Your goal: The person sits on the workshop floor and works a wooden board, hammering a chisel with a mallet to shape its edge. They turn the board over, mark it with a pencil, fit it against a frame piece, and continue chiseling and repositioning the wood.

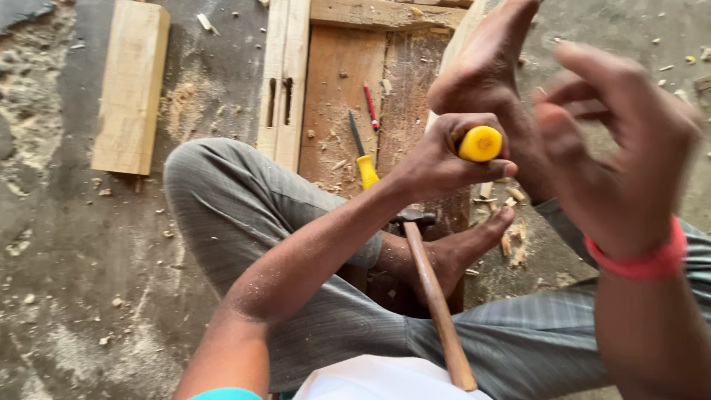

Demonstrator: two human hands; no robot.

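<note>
I'm seeing the left hand (437, 159) wrapping tight around a yellow handle (480, 143); fingers (463, 126) are curling fully closed over it, thumb underneath, only the rounded butt end showing; the blade end is hiding behind the hand, so I can't tell what kind of tool it is. The right hand (615, 159) is hovering just beside it, blurred, fingers spread loosely and half bent, gripping nothing; a red wristband (644, 261) is sitting on that wrist. Both hands are hanging above the person's crossed legs in grey trousers (237, 207); one bare foot (485, 74) is pressing on a pale wooden strip, the other foot (459, 255) is resting lower down among wood chips.

A hammer (433, 296) with a wooden shaft is lying between the legs, head pointing away, untouched. On the brown board (337, 81) ahead I'm seeing a second chisel with a yellow handle (363, 159) and a red pencil (370, 107), both lying free, near each other. A pale frame piece with two slots (281, 89) is lying left of the board; a thick wood block (132, 85) is sitting well apart on the dusty floor (74, 259), shavings scattered around.
</note>
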